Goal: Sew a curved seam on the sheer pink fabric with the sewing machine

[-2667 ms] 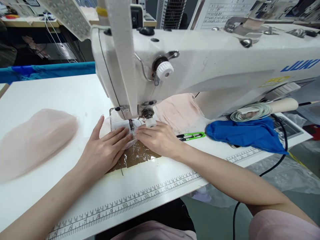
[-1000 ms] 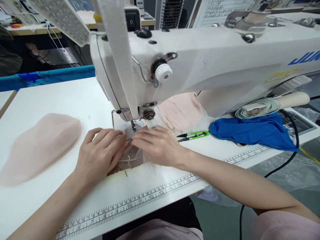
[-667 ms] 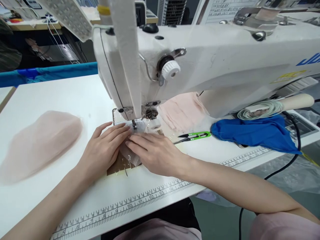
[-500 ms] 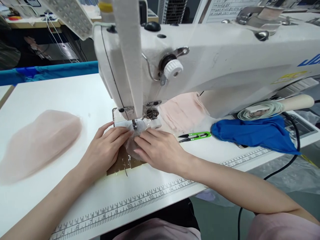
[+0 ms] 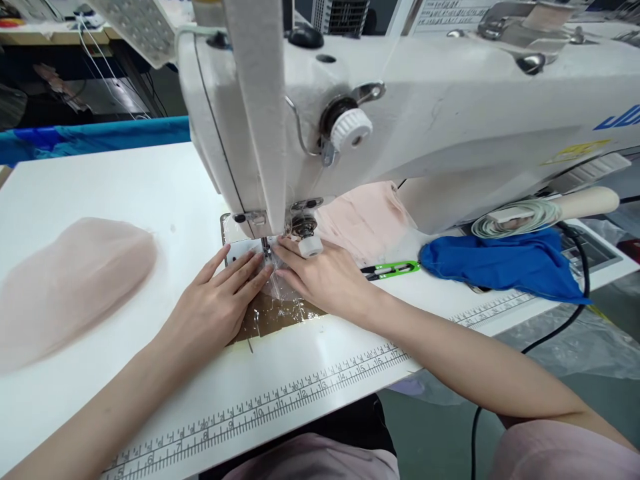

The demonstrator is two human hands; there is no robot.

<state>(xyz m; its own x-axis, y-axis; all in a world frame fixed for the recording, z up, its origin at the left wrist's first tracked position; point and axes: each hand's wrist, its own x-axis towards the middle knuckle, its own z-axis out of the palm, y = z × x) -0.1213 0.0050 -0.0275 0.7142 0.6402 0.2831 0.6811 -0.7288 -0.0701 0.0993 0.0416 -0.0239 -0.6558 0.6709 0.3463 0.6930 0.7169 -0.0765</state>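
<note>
A small piece of sheer pale fabric (image 5: 281, 288) lies under the needle area of a white sewing machine (image 5: 425, 107). My left hand (image 5: 220, 297) rests flat to the left of the presser foot (image 5: 267, 249), fingers spread, their tips at the fabric's left edge. On the other side, my right hand (image 5: 325, 273) has its fingers bent and pressed on the fabric close to the foot, partly behind a white knob (image 5: 311, 246). Beneath the fabric, a brown, shiny taped plate (image 5: 273, 317) shows in front of the foot.
Sheer pink fabric (image 5: 75, 287) lies at the left of the white table (image 5: 170, 180). Folded pink fabric (image 5: 367, 217) sits behind my right hand. Green thread snips (image 5: 397, 268) and a blue cloth (image 5: 505, 263) are to the right. A ruler strip (image 5: 270, 413) follows the front edge.
My right hand has moved forward beside the presser foot, and the sheer fabric has shifted forward with it. My left hand's fingers have spread and flattened. More of the brown plate shows.
</note>
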